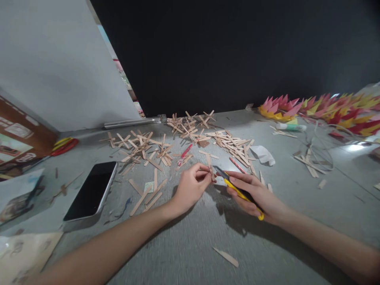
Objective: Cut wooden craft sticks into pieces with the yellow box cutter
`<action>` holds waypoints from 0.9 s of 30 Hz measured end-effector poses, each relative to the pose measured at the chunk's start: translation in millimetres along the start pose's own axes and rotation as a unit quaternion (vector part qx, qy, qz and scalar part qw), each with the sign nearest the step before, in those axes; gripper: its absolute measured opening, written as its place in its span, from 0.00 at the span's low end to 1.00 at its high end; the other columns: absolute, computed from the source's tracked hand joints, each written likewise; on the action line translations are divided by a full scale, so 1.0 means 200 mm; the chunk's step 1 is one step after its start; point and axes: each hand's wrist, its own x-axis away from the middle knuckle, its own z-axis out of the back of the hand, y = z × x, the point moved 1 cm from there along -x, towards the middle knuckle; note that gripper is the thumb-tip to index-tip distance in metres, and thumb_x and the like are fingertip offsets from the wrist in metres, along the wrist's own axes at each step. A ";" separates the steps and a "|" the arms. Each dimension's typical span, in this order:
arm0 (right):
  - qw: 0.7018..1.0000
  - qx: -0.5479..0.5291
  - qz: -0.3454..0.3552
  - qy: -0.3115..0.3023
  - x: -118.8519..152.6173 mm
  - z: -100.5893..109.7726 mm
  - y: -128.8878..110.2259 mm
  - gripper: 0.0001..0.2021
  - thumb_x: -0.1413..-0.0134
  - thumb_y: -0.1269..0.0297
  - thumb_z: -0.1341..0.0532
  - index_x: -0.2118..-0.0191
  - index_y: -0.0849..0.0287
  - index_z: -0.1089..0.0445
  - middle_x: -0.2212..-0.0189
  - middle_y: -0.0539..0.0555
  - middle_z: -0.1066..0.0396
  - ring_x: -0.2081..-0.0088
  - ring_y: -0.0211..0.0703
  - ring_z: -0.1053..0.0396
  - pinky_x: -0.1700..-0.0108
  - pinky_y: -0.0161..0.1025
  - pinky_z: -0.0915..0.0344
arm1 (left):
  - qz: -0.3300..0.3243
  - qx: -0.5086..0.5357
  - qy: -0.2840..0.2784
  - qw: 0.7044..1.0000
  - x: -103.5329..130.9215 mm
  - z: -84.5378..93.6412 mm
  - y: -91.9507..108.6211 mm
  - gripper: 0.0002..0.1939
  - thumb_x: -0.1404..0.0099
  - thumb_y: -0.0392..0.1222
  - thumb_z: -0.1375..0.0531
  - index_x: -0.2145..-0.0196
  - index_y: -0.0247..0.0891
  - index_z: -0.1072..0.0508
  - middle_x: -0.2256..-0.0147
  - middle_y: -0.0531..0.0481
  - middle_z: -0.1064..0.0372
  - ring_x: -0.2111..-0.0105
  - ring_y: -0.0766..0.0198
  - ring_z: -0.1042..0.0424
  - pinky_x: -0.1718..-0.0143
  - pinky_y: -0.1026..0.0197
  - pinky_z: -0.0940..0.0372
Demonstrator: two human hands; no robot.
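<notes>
My left hand pinches a wooden craft stick that stands up from between thumb and fingers. In my right hand is a yellow and black utility knife, its blade end pointing at the stick by my left fingertips. Whether the blade touches the wood I cannot tell. Just beyond the hands lie a heap of loose craft sticks and several sticks joined into crosses. A red pen-like item rests among them. One pointed stick piece is on the grey surface nearer me.
At left lies a phone, with a brown box behind it. Pink, yellow and red folded paper shapes fill the far right, near a glue tube and a coiled clear cord. A dark panel rises at the back.
</notes>
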 end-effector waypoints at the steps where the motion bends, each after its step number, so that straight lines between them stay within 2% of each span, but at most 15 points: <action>1: 1.000 0.010 0.007 0.001 0.00 0.00 -0.01 0.24 0.36 0.49 0.31 0.40 0.52 0.29 0.71 0.46 0.28 0.88 0.26 0.49 0.88 0.28 0.54 | 0.006 0.003 0.001 1.000 0.00 0.00 0.00 0.06 0.29 0.42 0.35 0.60 0.39 0.28 0.64 0.45 0.17 0.62 0.57 0.16 0.58 0.59 0.27; 3: 0.997 0.066 0.041 0.015 0.00 0.01 -0.03 0.22 0.35 0.45 0.33 0.44 0.53 0.28 0.73 0.46 0.29 0.88 0.28 0.47 0.87 0.30 0.52 | 0.016 0.006 0.001 1.000 -0.01 0.00 0.01 0.07 0.29 0.42 0.35 0.61 0.39 0.29 0.65 0.45 0.17 0.62 0.57 0.16 0.58 0.59 0.27; 5: 0.976 0.183 0.105 0.055 0.00 0.01 -0.05 0.21 0.34 0.43 0.35 0.49 0.55 0.27 0.76 0.45 0.32 0.86 0.31 0.45 0.84 0.32 0.48 | 0.028 0.007 -0.007 1.000 0.00 0.00 0.02 0.08 0.30 0.43 0.34 0.61 0.39 0.29 0.65 0.45 0.16 0.63 0.57 0.16 0.58 0.59 0.27; 6: 0.951 0.256 0.148 0.088 0.00 0.01 -0.06 0.20 0.35 0.44 0.35 0.51 0.56 0.26 0.77 0.45 0.34 0.84 0.33 0.43 0.82 0.33 0.46 | 0.034 0.006 -0.020 0.999 0.00 -0.01 0.02 0.08 0.30 0.43 0.34 0.61 0.39 0.29 0.65 0.45 0.16 0.63 0.57 0.16 0.59 0.59 0.27; 9: 0.842 0.444 0.260 0.163 -0.01 0.02 -0.07 0.18 0.41 0.48 0.30 0.53 0.55 0.24 0.77 0.47 0.32 0.77 0.39 0.36 0.73 0.37 0.38 | 0.045 -0.017 -0.095 0.994 0.03 -0.02 0.03 0.09 0.35 0.41 0.31 0.60 0.38 0.27 0.65 0.45 0.16 0.64 0.56 0.16 0.60 0.59 0.27; 10: 0.812 0.482 0.282 0.168 -0.01 0.03 -0.06 0.17 0.42 0.49 0.29 0.54 0.54 0.24 0.75 0.49 0.29 0.75 0.41 0.34 0.70 0.39 0.36 | 0.043 -0.030 -0.123 0.991 0.03 -0.03 0.03 0.09 0.36 0.40 0.31 0.60 0.39 0.27 0.65 0.45 0.16 0.64 0.56 0.16 0.60 0.60 0.28; 12: 0.777 0.529 0.302 0.157 -0.01 0.03 -0.03 0.14 0.39 0.50 0.31 0.55 0.53 0.24 0.72 0.52 0.25 0.72 0.45 0.30 0.65 0.42 0.32 | 0.034 -0.056 -0.160 0.985 0.05 -0.04 0.03 0.07 0.36 0.38 0.32 0.61 0.39 0.26 0.65 0.46 0.16 0.64 0.57 0.17 0.62 0.61 0.29; 16: 0.747 0.568 0.314 0.142 -0.02 0.04 0.00 0.10 0.32 0.53 0.37 0.55 0.52 0.24 0.67 0.56 0.22 0.66 0.48 0.25 0.60 0.44 0.29 | 0.023 -0.065 -0.173 0.982 0.06 -0.05 0.04 0.04 0.34 0.38 0.35 0.62 0.39 0.26 0.66 0.48 0.17 0.65 0.59 0.18 0.63 0.62 0.31; 21: 0.721 0.590 0.340 0.132 -0.02 0.06 0.03 0.11 0.28 0.53 0.39 0.56 0.54 0.26 0.65 0.56 0.21 0.65 0.47 0.24 0.60 0.41 0.31 | 0.028 -0.053 -0.173 0.983 0.06 -0.06 0.04 0.07 0.37 0.37 0.33 0.62 0.38 0.26 0.66 0.47 0.17 0.65 0.59 0.18 0.62 0.62 0.31; 24: 0.718 0.591 0.346 0.124 -0.03 0.06 0.04 0.12 0.26 0.54 0.41 0.58 0.54 0.27 0.64 0.56 0.21 0.64 0.46 0.23 0.60 0.40 0.32 | 0.021 -0.055 -0.173 0.983 0.06 -0.06 0.04 0.07 0.36 0.38 0.33 0.60 0.38 0.25 0.65 0.47 0.17 0.63 0.58 0.18 0.61 0.61 0.30; 27: 0.740 0.585 0.308 0.126 -0.03 0.04 0.03 0.13 0.26 0.54 0.42 0.61 0.55 0.28 0.69 0.54 0.23 0.68 0.44 0.26 0.65 0.38 0.35 | 0.012 -0.068 -0.178 0.982 0.06 -0.05 0.03 0.05 0.34 0.38 0.35 0.60 0.38 0.25 0.64 0.47 0.18 0.63 0.58 0.18 0.62 0.61 0.30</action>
